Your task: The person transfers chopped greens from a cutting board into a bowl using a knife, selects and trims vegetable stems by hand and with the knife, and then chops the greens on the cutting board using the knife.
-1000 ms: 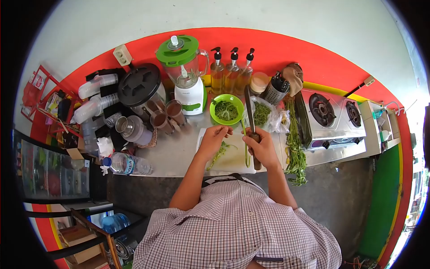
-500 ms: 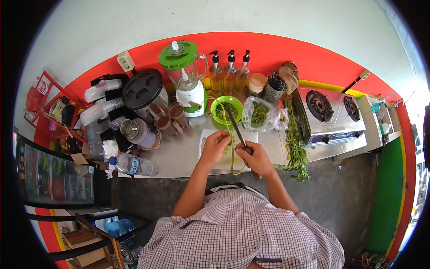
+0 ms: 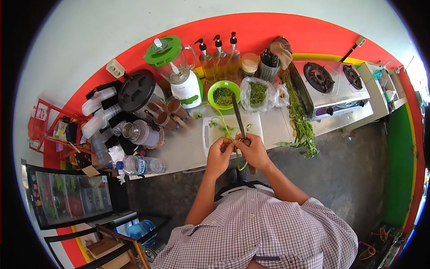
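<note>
My left hand point(image 3: 219, 154) pinches a long green stem point(image 3: 225, 124) in front of my shirt. Touching or nearly touching it, my right hand point(image 3: 254, 151) is closed around the handle of a knife point(image 3: 238, 115), whose dark blade points up and away from me. The stem passes between both hands and curls below them. Under and beyond the hands lies a white cutting board point(image 3: 210, 131) with some leaves on it. A green bowl point(image 3: 236, 88) of small green pieces stands behind the board, beside a clear plastic bag point(image 3: 268, 102) of green pieces.
Long leafy stems point(image 3: 303, 130) lie right of the board, next to a gas stove point(image 3: 331, 96). A blender point(image 3: 186, 89), pump bottles point(image 3: 220, 60), brown cups point(image 3: 164, 119), a lidded container point(image 3: 136, 92) and a water bottle point(image 3: 142, 165) stand behind and left.
The view has shifted and tilted. My hands have come together around the green stem, after my left hand took hold of it. The knife has stayed in my right hand.
</note>
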The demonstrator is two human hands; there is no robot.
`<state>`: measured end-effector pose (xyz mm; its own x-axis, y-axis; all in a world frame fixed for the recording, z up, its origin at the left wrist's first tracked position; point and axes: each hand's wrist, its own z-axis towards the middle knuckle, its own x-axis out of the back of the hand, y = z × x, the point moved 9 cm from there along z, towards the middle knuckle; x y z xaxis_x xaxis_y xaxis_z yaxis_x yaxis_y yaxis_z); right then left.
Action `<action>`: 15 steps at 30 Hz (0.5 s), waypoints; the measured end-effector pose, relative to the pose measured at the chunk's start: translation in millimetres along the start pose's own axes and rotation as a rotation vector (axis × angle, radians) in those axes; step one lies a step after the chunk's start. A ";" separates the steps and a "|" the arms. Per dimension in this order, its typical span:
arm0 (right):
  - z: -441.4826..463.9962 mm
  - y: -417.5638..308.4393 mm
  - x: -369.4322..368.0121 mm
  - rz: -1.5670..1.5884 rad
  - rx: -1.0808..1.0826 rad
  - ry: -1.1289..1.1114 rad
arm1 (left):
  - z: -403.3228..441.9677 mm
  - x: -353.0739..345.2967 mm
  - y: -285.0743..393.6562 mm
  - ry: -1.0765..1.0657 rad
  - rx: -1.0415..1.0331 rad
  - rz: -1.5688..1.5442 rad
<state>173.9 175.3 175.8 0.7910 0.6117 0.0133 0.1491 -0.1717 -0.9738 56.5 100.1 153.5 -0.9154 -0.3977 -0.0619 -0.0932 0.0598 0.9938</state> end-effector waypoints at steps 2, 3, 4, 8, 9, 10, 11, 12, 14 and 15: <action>0.0 4.2 -6.7 -0.027 0.081 0.026 | -7.7 2.6 -3.9 0.038 0.028 -0.010; 0.4 9.4 -11.2 -0.025 0.076 0.027 | -11.0 5.6 -5.5 0.081 0.045 -0.024; 0.4 12.3 -13.4 -0.050 0.090 0.058 | -13.2 5.2 -8.5 0.082 0.050 -0.024; -2.1 16.3 -24.5 -0.180 0.109 0.128 | -22.0 16.0 -20.0 0.194 0.073 -0.003; -2.3 16.9 -30.8 -0.186 0.107 0.106 | -24.7 19.8 -22.0 0.218 0.074 -0.018; -3.6 15.6 -33.0 -0.208 0.119 0.134 | -27.7 24.6 -25.4 0.243 0.078 -0.024; -4.7 14.4 -35.7 -0.231 0.133 0.160 | -30.2 27.7 -28.7 0.248 0.073 -0.012; -4.6 15.2 -42.5 -0.240 0.130 0.133 | -32.8 29.4 -30.7 0.250 0.068 -0.002; -5.7 13.7 -47.1 -0.252 0.148 0.151 | -37.9 35.1 -36.1 0.279 0.086 -0.025; -5.2 14.7 -51.9 -0.262 0.151 0.133 | -39.2 37.6 -38.1 0.283 0.097 -0.034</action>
<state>138.1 137.0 162.0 0.8094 0.5119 0.2879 0.2762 0.1008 -0.9558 41.0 46.9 116.9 -0.7671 -0.6393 -0.0537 -0.1716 0.1238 0.9774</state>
